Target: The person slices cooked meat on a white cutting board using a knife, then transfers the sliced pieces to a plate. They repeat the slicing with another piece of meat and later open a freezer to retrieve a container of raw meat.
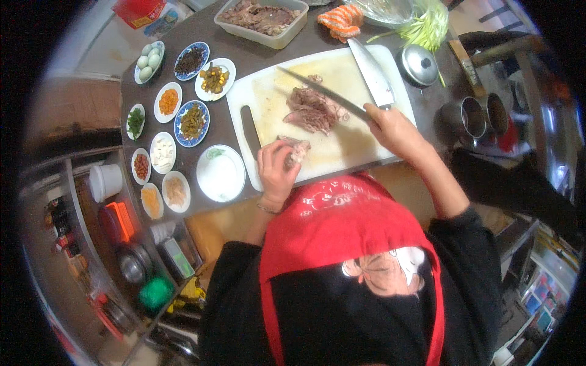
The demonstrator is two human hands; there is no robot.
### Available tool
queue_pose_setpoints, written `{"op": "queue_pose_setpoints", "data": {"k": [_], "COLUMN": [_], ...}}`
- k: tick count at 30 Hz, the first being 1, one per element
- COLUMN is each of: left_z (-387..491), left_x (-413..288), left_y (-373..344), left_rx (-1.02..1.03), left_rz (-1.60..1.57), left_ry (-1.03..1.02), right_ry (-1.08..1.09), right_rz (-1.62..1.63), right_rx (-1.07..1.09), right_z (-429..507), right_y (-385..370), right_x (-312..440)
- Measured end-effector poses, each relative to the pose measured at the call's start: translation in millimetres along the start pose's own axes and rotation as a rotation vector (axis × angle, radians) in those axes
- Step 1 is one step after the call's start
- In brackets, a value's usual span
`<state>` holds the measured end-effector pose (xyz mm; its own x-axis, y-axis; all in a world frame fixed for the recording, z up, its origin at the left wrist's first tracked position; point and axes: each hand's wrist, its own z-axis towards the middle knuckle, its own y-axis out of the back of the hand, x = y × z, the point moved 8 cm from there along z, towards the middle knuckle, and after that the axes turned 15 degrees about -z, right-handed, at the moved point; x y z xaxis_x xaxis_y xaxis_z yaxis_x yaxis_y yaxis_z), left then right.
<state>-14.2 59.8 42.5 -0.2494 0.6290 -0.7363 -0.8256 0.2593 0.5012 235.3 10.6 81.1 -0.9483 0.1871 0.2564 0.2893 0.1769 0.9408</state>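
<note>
My right hand [393, 131] grips the handle of a knife [325, 91], whose blade slants up and left over the cutting board [261, 178]. Beneath the blade lies a pile of sliced cooked meat [316, 112]. My left hand [276, 170] holds a piece of meat [300, 150] at the board's near left side, by its handle slot. A second, broad-bladed knife [373, 73] rests along the right part of the board, its handle partly hidden behind my right hand. To the left of the board stands a white plate [221, 176] with a green leaf pattern.
Several small dishes crowd the table's left, among them eggs [149, 61], diced carrot [167, 101] and white cubes [163, 152]. At the back are a plastic tub of meat [274, 40] and a striped orange cloth [341, 22]. A metal lid [419, 66] and metal pots [471, 116] stand right.
</note>
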Motion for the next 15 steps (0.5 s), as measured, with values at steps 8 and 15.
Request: {"op": "queue_pose_setpoints", "data": {"k": [8, 15], "left_z": [94.2, 110.6], "left_x": [62.6, 4.7], "left_y": [13.8, -47.3], "left_rx": [-0.141, 0.087], "left_rz": [0.196, 0.064], "left_ry": [0.08, -0.076], "right_ry": [-0.116, -0.323], "right_rz": [-0.269, 0.18], "right_rx": [-0.091, 0.015], "right_z": [-29.5, -83.2], "right_y": [-35.3, -42.9], "right_x": [-3.6, -34.1]}}
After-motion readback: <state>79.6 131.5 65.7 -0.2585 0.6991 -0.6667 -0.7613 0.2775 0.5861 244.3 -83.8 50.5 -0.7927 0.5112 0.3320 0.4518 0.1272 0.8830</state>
